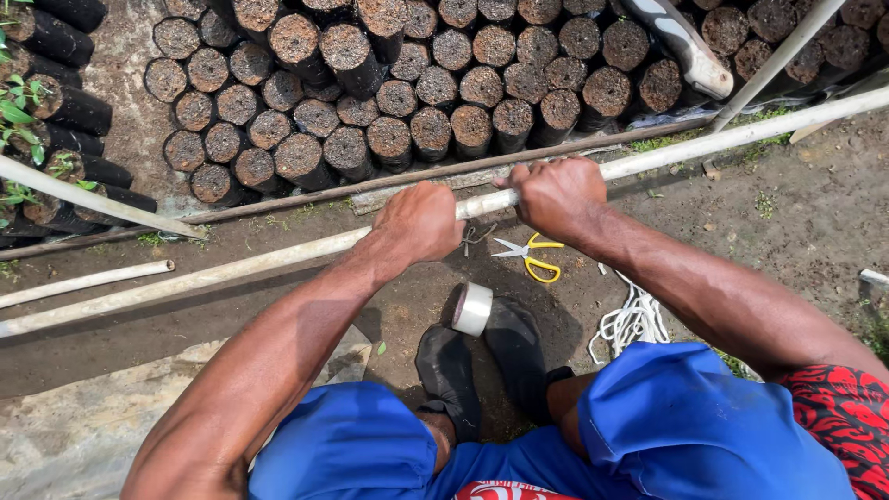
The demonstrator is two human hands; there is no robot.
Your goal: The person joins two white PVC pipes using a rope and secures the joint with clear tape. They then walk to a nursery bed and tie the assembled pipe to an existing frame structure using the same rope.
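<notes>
My left hand [421, 220] and my right hand [556, 196] both grip a long whitish pipe [231, 268] that runs slantwise across the view above the ground. The hands sit close together, with a short stretch of pipe between them. Below the hands, on the dirt, lie yellow-handled scissors [528, 255] and a roll of clear tape [472, 309] leaning against my black shoes [449, 375]. A bundle of white cord [634, 319] lies to the right of the shoes.
Several black seedling bags filled with soil [407, 83] stand packed in rows beyond the pipe. More white pipes [88, 199] cross at the left and upper right [773, 60]. A thin dark rod [389, 181] edges the bags. Green seedlings [18, 111] grow at the far left.
</notes>
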